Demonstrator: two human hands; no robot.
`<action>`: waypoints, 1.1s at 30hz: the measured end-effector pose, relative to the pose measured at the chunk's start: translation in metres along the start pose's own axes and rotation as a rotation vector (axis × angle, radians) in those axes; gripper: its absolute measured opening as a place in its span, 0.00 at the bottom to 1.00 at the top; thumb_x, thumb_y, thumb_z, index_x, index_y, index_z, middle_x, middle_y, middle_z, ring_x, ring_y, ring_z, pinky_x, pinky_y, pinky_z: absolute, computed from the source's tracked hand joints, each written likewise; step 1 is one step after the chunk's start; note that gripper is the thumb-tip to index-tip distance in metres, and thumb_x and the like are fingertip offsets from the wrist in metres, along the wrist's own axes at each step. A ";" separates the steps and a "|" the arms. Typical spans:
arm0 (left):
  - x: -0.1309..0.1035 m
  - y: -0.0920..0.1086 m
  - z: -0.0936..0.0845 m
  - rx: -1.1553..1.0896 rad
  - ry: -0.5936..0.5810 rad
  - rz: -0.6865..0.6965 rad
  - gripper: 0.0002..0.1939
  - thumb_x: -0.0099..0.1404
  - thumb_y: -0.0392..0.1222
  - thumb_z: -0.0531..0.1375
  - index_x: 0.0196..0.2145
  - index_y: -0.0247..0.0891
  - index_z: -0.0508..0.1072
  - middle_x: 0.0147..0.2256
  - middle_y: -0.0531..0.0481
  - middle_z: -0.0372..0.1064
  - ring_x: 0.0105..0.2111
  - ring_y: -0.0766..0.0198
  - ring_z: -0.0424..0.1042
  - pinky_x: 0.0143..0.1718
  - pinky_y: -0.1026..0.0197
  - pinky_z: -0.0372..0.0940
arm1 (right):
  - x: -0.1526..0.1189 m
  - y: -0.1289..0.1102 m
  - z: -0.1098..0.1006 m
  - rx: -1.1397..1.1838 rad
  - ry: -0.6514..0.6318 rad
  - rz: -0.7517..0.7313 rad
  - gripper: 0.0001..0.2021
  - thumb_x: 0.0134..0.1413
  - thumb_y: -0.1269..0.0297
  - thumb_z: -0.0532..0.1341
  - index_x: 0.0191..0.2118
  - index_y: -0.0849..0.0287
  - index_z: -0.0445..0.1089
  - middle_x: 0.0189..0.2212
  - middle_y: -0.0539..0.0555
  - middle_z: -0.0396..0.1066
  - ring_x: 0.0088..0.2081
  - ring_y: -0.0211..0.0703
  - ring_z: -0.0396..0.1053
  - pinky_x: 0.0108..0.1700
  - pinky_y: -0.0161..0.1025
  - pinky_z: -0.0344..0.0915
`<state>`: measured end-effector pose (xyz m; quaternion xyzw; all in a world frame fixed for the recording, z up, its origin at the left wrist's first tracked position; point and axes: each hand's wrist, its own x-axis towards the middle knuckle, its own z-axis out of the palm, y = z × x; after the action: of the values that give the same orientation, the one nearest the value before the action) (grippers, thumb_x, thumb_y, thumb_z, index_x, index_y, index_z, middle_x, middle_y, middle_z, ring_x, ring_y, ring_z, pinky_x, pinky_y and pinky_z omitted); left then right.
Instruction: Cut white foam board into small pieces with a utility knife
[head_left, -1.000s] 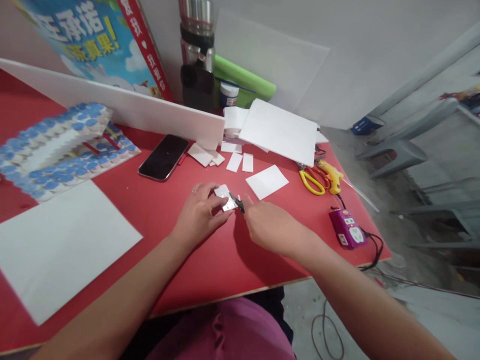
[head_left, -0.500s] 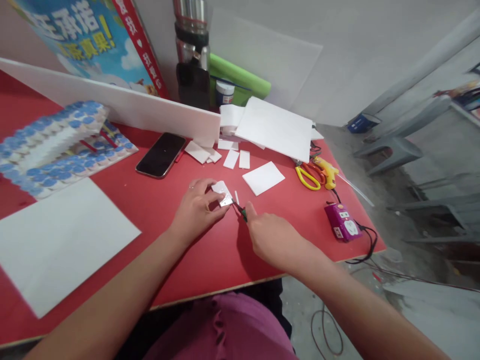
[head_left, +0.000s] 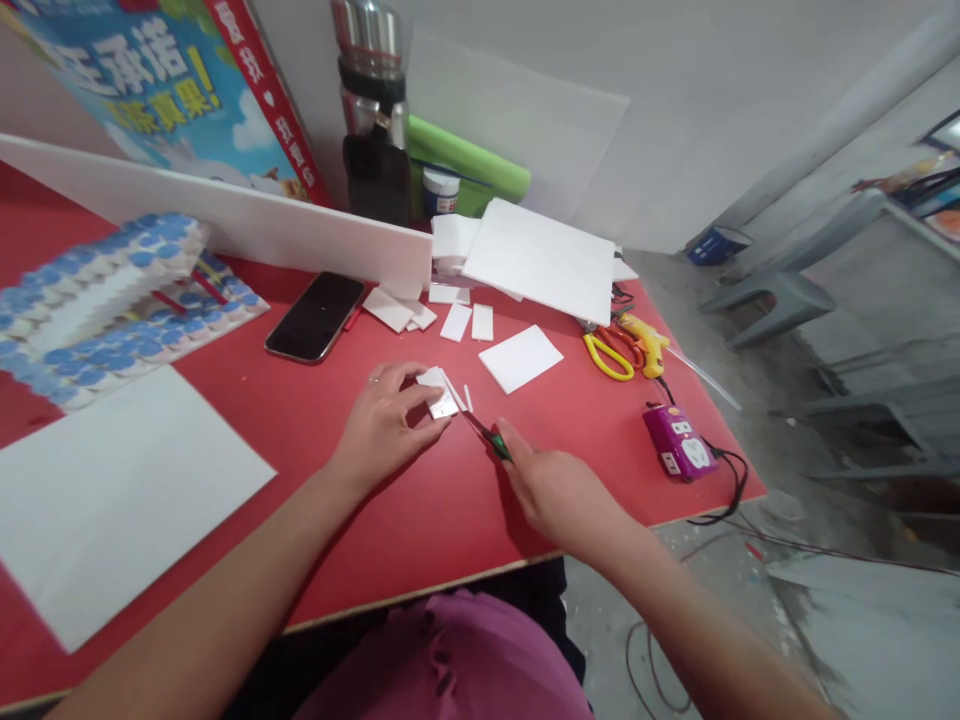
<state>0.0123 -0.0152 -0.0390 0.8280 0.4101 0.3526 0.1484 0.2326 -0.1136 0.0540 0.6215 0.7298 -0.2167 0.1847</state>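
My left hand pinches and steadies a small white board piece on the red table. A shiny patch shows on the piece; I cannot tell what it is. Along the piece's right edge lies a thin white strip, set slightly apart from it. Another short strip rests just beyond. My right hand is closed around the green handle of a craft knife. Its blade points left, with the tip by the lower end of the thin strip.
Small white pieces, a larger white rectangle and a phone lie beyond my hands. Yellow-handled pliers, a glue gun and a purple power socket are at the right. A white sheet covers the left.
The knife and my right hand have drawn back slightly right and down, away from the board piece. A thin strip now shows separated along the piece's right edge.
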 end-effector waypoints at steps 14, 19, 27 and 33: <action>0.003 0.002 -0.022 -1.090 0.073 -0.475 0.32 0.57 0.40 0.78 0.59 0.47 0.78 0.55 0.44 0.79 0.60 0.52 0.76 0.65 0.47 0.71 | 0.023 0.095 0.027 -0.162 0.712 -0.085 0.24 0.76 0.54 0.56 0.66 0.64 0.70 0.46 0.65 0.75 0.46 0.59 0.71 0.48 0.50 0.69; 0.006 -0.002 -0.026 -1.090 0.153 -0.539 0.30 0.56 0.42 0.79 0.56 0.48 0.81 0.52 0.45 0.81 0.57 0.52 0.77 0.64 0.49 0.71 | 0.054 0.016 0.003 -0.043 0.685 0.003 0.27 0.74 0.42 0.54 0.44 0.64 0.77 0.38 0.64 0.75 0.42 0.56 0.72 0.44 0.46 0.67; 0.006 -0.004 -0.033 -1.360 0.150 -0.729 0.33 0.53 0.53 0.79 0.54 0.44 0.82 0.56 0.43 0.79 0.55 0.48 0.78 0.66 0.46 0.69 | 0.094 -0.045 -0.011 -0.072 0.401 0.107 0.16 0.76 0.56 0.56 0.49 0.67 0.73 0.45 0.69 0.74 0.47 0.59 0.70 0.47 0.49 0.65; 0.007 -0.008 -0.034 -1.561 0.135 -0.839 0.27 0.61 0.64 0.70 0.43 0.38 0.84 0.45 0.38 0.83 0.51 0.43 0.80 0.66 0.38 0.69 | 0.077 -0.031 -0.004 -0.188 0.324 -0.016 0.13 0.68 0.79 0.51 0.48 0.64 0.71 0.45 0.66 0.74 0.46 0.58 0.70 0.48 0.49 0.65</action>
<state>-0.0135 -0.0059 -0.0157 0.2497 0.3303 0.4963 0.7631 0.1895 -0.0520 0.0188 0.6223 0.7721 -0.0461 0.1203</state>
